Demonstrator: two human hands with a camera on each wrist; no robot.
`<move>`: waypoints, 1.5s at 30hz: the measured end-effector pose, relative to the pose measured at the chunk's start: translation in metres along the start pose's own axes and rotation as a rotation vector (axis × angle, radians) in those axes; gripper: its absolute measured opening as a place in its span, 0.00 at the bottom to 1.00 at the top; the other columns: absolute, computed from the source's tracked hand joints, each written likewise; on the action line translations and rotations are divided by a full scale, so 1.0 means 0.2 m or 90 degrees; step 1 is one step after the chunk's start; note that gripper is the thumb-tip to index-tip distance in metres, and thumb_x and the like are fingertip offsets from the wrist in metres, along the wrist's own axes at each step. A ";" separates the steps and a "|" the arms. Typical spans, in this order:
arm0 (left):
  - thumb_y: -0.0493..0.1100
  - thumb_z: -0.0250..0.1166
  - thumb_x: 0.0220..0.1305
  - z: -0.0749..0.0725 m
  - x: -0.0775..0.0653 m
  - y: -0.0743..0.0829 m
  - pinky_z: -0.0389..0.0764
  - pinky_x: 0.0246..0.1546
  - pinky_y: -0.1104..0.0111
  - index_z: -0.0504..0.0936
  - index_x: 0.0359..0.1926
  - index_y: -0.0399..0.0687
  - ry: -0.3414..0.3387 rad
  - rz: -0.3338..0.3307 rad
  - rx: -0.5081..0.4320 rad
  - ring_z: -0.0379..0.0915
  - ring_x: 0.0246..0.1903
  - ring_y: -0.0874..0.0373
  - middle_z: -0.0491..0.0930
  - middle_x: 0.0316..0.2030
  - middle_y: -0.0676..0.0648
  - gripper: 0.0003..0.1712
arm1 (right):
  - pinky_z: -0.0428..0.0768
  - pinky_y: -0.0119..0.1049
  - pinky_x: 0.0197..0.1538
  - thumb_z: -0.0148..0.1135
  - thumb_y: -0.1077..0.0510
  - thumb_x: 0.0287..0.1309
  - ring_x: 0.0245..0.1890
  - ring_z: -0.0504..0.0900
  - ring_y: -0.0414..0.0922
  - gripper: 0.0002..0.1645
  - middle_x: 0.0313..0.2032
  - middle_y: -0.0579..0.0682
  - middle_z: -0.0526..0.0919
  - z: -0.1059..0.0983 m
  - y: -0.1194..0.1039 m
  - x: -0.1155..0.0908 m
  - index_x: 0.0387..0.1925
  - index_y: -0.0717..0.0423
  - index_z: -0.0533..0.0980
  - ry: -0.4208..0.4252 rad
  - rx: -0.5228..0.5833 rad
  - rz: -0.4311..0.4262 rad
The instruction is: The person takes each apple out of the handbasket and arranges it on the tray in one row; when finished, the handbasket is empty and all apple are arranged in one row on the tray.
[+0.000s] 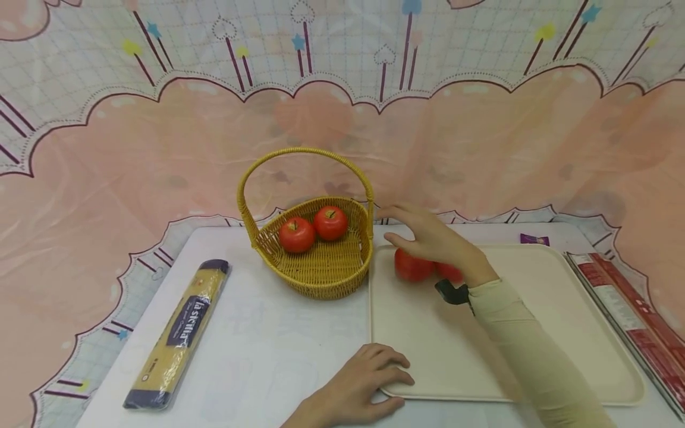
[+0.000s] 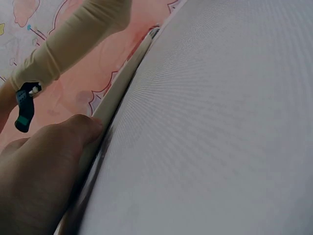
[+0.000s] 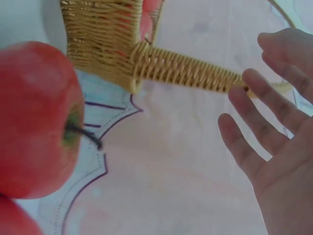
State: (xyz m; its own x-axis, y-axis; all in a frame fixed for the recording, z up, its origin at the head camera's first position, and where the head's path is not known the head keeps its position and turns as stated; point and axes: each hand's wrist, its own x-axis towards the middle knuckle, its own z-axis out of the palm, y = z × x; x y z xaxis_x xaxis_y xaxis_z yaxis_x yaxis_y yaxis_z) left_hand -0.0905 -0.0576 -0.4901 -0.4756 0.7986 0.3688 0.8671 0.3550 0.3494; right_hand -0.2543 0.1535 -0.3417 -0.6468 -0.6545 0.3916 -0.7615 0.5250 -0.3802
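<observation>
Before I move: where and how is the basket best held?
Probably the top of the handle, coming from above: it's a slim arch standing high over the basket, clear of the two apples. Gripping mid-arch should balance best.

In the head view the left hand point(image 1: 361, 383) sits at 6 o'clock, its wrist point(image 1: 310, 411) toward 8, fingers point(image 1: 395, 358) parted, lightly bent and aimed near 3, the thumb point(image 1: 387, 407) apart from them. The right hand point(image 1: 430, 239) stands off centre toward 3 o'clock, fingers leading to 10, its sleeved forearm point(image 1: 530, 351) slanting back to 5. In the right wrist view its fingers are loosely extended, spread, palm point(image 3: 288, 191) showing
</observation>
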 end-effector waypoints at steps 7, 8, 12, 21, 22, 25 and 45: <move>0.57 0.57 0.65 0.00 0.00 0.00 0.64 0.62 0.67 0.76 0.50 0.66 -0.009 -0.012 -0.013 0.62 0.58 0.66 0.70 0.56 0.60 0.14 | 0.71 0.43 0.62 0.62 0.56 0.59 0.59 0.72 0.45 0.22 0.56 0.47 0.75 0.02 -0.05 0.13 0.55 0.51 0.73 -0.038 -0.049 -0.056; 0.56 0.57 0.65 0.00 0.00 0.00 0.64 0.61 0.67 0.76 0.50 0.66 -0.011 -0.012 -0.013 0.62 0.58 0.66 0.70 0.56 0.60 0.14 | 0.71 0.42 0.63 0.62 0.57 0.59 0.60 0.72 0.45 0.22 0.56 0.47 0.75 0.03 -0.06 0.15 0.56 0.51 0.72 -0.043 -0.046 -0.065; 0.56 0.56 0.65 -0.01 0.00 0.00 0.65 0.60 0.67 0.76 0.50 0.65 -0.007 -0.004 -0.004 0.62 0.57 0.65 0.70 0.55 0.60 0.14 | 0.70 0.40 0.63 0.61 0.58 0.59 0.59 0.71 0.45 0.22 0.56 0.48 0.74 0.05 -0.08 0.21 0.56 0.52 0.72 -0.044 -0.029 -0.103; 0.56 0.56 0.65 -0.01 -0.01 0.00 0.65 0.61 0.68 0.76 0.50 0.65 0.000 0.002 -0.010 0.63 0.57 0.65 0.70 0.55 0.60 0.14 | 0.72 0.40 0.60 0.59 0.59 0.59 0.56 0.72 0.45 0.20 0.53 0.48 0.75 0.11 -0.12 0.33 0.54 0.51 0.73 -0.070 -0.078 -0.137; 0.56 0.56 0.65 0.00 -0.01 0.00 0.65 0.61 0.68 0.76 0.50 0.65 0.003 0.004 -0.011 0.63 0.57 0.65 0.70 0.55 0.60 0.14 | 0.72 0.39 0.60 0.59 0.58 0.59 0.56 0.72 0.45 0.20 0.53 0.48 0.75 0.11 -0.12 0.35 0.54 0.51 0.73 -0.078 -0.085 -0.134; 0.56 0.57 0.65 0.00 -0.01 0.00 0.65 0.61 0.69 0.76 0.50 0.64 0.012 0.010 -0.010 0.63 0.57 0.65 0.71 0.55 0.60 0.14 | 0.71 0.40 0.61 0.59 0.58 0.59 0.57 0.71 0.45 0.21 0.53 0.47 0.74 0.13 -0.12 0.38 0.55 0.51 0.73 -0.099 -0.103 -0.127; 0.56 0.56 0.65 0.00 -0.01 0.00 0.64 0.60 0.69 0.76 0.50 0.64 0.004 0.013 0.012 0.61 0.58 0.65 0.70 0.55 0.60 0.14 | 0.66 0.45 0.64 0.61 0.57 0.58 0.57 0.70 0.49 0.19 0.53 0.50 0.73 0.25 -0.08 0.55 0.52 0.47 0.73 -0.195 -0.122 -0.074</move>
State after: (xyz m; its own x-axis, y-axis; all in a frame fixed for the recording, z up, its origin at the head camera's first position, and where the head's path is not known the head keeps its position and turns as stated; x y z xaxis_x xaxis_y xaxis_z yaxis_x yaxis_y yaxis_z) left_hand -0.0899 -0.0587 -0.4906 -0.4587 0.8029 0.3807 0.8791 0.3476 0.3262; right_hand -0.3104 0.0456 -0.3338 -0.5343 -0.8332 0.1427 -0.8423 0.5106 -0.1726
